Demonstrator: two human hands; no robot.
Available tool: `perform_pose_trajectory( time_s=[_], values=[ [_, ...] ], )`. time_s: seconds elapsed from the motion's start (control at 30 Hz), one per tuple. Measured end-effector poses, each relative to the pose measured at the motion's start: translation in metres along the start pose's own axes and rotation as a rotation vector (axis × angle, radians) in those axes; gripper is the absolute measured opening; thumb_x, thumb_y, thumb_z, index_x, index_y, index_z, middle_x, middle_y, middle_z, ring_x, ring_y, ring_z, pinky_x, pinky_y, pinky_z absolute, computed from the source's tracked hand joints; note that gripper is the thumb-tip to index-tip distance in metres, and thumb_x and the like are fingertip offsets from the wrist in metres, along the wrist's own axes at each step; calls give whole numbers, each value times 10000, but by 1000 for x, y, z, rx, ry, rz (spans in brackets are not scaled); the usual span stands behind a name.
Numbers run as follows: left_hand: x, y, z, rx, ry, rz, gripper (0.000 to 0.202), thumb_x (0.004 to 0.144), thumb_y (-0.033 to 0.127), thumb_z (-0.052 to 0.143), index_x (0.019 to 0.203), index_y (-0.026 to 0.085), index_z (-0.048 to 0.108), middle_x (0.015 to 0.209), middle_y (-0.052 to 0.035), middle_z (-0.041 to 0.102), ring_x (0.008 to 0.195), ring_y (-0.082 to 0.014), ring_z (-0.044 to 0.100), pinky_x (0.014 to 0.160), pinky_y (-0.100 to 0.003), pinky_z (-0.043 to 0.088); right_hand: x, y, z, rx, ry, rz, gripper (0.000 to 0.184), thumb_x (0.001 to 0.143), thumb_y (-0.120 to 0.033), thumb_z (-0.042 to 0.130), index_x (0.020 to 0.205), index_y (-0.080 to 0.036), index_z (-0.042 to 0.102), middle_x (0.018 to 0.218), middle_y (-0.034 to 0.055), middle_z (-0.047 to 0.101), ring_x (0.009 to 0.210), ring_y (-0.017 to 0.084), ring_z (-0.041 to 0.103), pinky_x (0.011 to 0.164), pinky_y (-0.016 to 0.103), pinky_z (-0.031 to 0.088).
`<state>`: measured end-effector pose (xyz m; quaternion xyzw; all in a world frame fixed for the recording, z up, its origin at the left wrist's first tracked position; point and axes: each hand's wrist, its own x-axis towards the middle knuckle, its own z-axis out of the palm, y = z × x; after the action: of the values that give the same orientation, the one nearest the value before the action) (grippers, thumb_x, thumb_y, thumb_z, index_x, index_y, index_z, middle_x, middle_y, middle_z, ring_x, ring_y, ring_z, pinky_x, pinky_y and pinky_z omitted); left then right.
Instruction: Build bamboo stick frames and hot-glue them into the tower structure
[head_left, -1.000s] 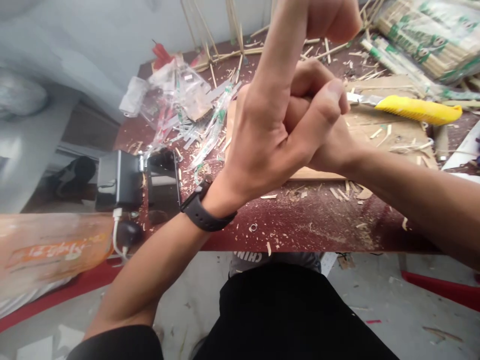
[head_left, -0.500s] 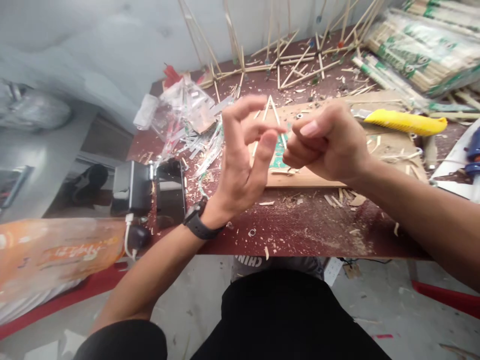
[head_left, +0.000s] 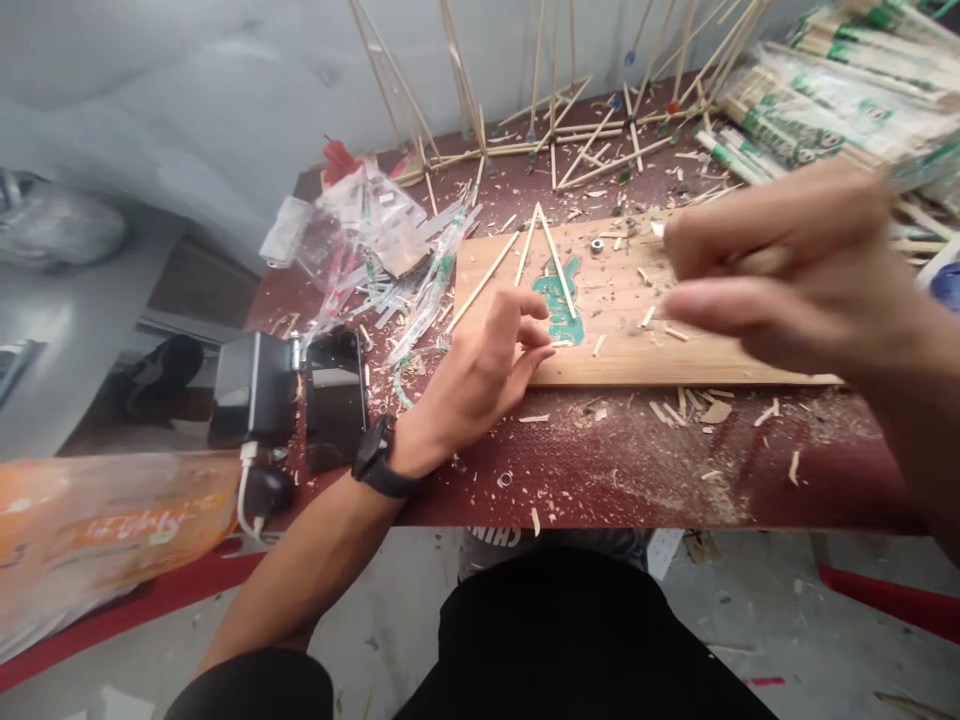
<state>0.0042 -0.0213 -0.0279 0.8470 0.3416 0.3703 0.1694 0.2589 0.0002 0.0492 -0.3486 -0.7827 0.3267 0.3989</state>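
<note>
my right hand blurred, can't tell its grip, left hand loosely curled, empty, resting on pale green-stained wooden board

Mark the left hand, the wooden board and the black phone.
left hand [head_left: 480, 378]: head view, back of the hand.
wooden board [head_left: 622, 365]: head view, bare front part.
black phone [head_left: 334, 392]: head view, screen.
</note>
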Motion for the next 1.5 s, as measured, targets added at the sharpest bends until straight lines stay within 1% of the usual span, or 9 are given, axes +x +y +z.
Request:
perform_pose_trajectory(
  time_s=[0.07, 0.13, 0.2, 0.3, 0.43, 0.63, 0.87, 1.2, 1.5],
  values=[
    [1, 1, 1, -5, 14, 42, 367, 984, 93, 665, 1228, 267, 454, 978, 17, 725, 895, -160, 812, 767, -295, 683, -9, 24, -3, -312, -144, -177, 503, 947, -571, 741, 599, -256, 560, 594, -13, 461, 559, 136, 358, 488, 291, 344],
    [1, 2, 2, -17, 22, 84, 368, 1001, 76, 650, 1247, 263, 449, 1007, 13, 724, 911, -152, 822, 752, -270, 687, -16, 43, 1, -668, -141, -318, 487, 1043, -593, 594, 706, -246, 640, 748, 50, 596, 696, 174, 489, 652, 331, 444],
    [2, 4, 4, -17, 32, 126, 364, 1020, 74, 646, 1267, 253, 448, 1024, 17, 710, 912, -140, 826, 734, -239, 692, -21, 49, 8, -864, -158, -398, 394, 1098, -507, 542, 881, -224, 709, 906, 86, 675, 860, 216, 562, 782, 385, 471],
    [1, 7, 5, 8, 65, 173, 344, 1038, 88, 663, 1275, 234, 459, 1050, 17, 684, 929, -132, 829, 748, -213, 701, -22, 39, 20, -989, -262, -545, 272, 1133, -286, 509, 951, -193, 689, 871, 53, 675, 842, 204, 549, 769, 385, 412],
    [1, 9, 6, 71, 106, 212, 293, 1058, 106, 656, 1249, 237, 477, 1023, 29, 665, 938, -130, 816, 778, -228, 711, -21, 26, 26, -1031, -343, -609, 312, 1129, -126, 447, 894, -193, 640, 784, 16, 621, 741, 172, 475, 707, 366, 319],
    [0, 11, 7, 176, 137, 193, 206, 1048, 140, 678, 1171, 225, 535, 923, 41, 643, 857, -136, 767, 825, -303, 728, -28, 27, 34, -1046, -258, -576, 337, 1110, -86, 455, 831, -190, 612, 755, 14, 565, 675, 166, 401, 678, 369, 314],
    [-5, 21, 13, 157, 147, 74, 214, 1003, 88, 686, 1129, 219, 572, 872, 36, 599, 809, -161, 775, 766, -296, 722, -30, 22, 35, -959, -310, -543, 414, 1086, -30, 417, 751, -206, 582, 676, 9, 537, 604, 151, 365, 618, 340, 366],
    [-9, 23, 17, 107, 128, 17, 285, 970, 37, 696, 1131, 234, 568, 847, 24, 617, 794, -184, 782, 677, -279, 703, -36, 35, 41, -831, -232, -575, 388, 1097, -52, 441, 761, -198, 571, 688, 12, 523, 589, 150, 356, 630, 358, 345],
    [-1, 9, 6, 134, 78, 222, 178, 1063, 121, 639, 1190, 227, 572, 855, 42, 630, 792, -150, 770, 677, -277, 697, -27, 39, 36, -839, -211, -597, 344, 1161, -190, 410, 858, -202, 574, 763, 9, 556, 657, 155, 391, 656, 351, 339]
  ],
)
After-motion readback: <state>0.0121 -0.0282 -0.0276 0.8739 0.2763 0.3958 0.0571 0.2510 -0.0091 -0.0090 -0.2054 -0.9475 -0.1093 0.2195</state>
